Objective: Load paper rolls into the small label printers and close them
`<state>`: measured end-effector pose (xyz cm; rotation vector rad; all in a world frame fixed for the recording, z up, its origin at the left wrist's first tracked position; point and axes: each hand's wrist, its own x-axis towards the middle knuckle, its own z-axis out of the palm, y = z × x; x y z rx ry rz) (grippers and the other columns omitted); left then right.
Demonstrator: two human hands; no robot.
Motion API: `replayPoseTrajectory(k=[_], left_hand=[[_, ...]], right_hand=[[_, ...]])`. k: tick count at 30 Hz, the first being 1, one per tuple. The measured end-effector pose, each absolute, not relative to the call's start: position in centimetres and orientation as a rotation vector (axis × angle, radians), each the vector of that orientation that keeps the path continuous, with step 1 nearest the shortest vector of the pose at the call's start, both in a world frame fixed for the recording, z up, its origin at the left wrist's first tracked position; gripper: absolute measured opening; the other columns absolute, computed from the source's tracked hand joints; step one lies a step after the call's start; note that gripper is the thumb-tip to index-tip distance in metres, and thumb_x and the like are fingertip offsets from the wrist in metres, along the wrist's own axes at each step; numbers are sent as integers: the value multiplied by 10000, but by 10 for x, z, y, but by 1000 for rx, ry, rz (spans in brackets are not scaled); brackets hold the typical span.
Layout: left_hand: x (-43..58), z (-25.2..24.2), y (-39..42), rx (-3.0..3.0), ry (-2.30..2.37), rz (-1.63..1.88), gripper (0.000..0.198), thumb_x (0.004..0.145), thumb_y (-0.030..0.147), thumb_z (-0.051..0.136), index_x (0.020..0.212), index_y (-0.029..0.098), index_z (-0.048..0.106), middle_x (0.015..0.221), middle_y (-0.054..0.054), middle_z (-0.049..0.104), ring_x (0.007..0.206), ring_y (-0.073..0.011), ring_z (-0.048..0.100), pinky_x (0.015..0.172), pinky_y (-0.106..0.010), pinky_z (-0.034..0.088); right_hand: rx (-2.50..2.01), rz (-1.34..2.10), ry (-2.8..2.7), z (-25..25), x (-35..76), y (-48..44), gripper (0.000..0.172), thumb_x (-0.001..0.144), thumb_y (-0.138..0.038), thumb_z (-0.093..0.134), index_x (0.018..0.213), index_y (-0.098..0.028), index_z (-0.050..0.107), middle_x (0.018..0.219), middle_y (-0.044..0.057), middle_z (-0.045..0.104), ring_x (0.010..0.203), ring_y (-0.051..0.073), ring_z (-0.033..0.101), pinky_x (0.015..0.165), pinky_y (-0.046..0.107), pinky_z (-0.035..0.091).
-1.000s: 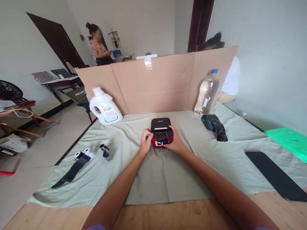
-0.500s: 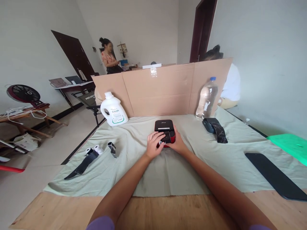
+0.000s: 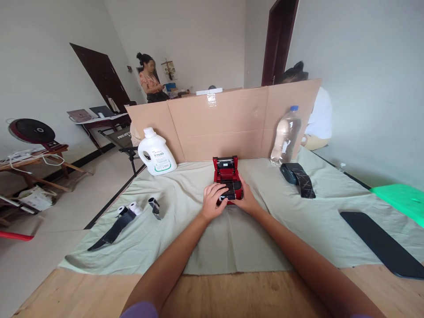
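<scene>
A small red and black label printer (image 3: 225,174) stands on the cloth in front of me, its lid tipped up and back, with a shiny roller showing inside. My left hand (image 3: 212,201) lies over the near left of the printer, fingers bent across its dark front part and thumb at the front edge. A small shiny bit shows by that thumb; I cannot make out what it is. Around the right side, my right hand (image 3: 247,198) is closed, its fingers partly hidden. Both hands cover much of the printer's near end.
A white detergent jug (image 3: 157,152) and a clear bottle (image 3: 286,137) stand before a cardboard screen (image 3: 218,121). Small rolls (image 3: 133,207) with a black strip (image 3: 114,229) lie left. Rightward are a dark handheld device (image 3: 289,173), black slab (image 3: 380,243) and green stool (image 3: 400,201). People are beyond.
The printer's lid has swung up and back, so the red inside and the roller now show. Both hands have stayed almost in place on the printer.
</scene>
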<state>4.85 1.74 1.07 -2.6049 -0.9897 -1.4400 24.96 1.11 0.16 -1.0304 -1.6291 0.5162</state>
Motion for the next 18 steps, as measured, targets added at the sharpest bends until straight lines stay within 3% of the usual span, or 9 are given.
replayPoseTrajectory(k=[4,7,9,14,18], left_hand=[[48,11,18,-2593,-954,-1456,346,899,332,571,1227,246,640,1296,-90,651,1268,-277,515,1077,-478,362],[48,11,18,-2600,-955,-1450,348,899,334,568,1230,251,638,1298,-89,650,1265,-280,514,1071,-479,366],[48,12,17,-2614,-965,-1442,351,898,340,567,1232,255,639,1301,-89,649,1264,-283,515,1068,-482,367],[47,12,17,-2617,-943,-1456,362,896,347,570,1237,248,635,1308,-88,648,1274,-284,504,1070,-477,363],[47,13,16,-2615,-952,-1451,356,904,361,549,1225,237,640,1310,-81,648,1276,-276,501,1068,-464,368]], right_hand=[[-1017,534,-1682,10,263,10,681,853,-344,575,1512,-307,408,1544,48,455,1378,278,442,1152,526,349],[-1024,494,-1658,27,268,25,443,923,-340,452,1327,-311,631,1411,28,601,1308,248,507,1122,501,395],[-1156,416,-1662,44,264,42,389,935,-360,433,1177,-284,728,1240,47,707,1203,259,573,1077,497,433],[-1672,361,-2199,93,234,88,276,873,-275,538,974,-243,793,1031,72,765,1074,292,637,1016,477,444],[-1893,469,-2356,115,210,105,54,699,-243,730,713,-221,777,886,107,753,1116,398,597,1007,582,391]])
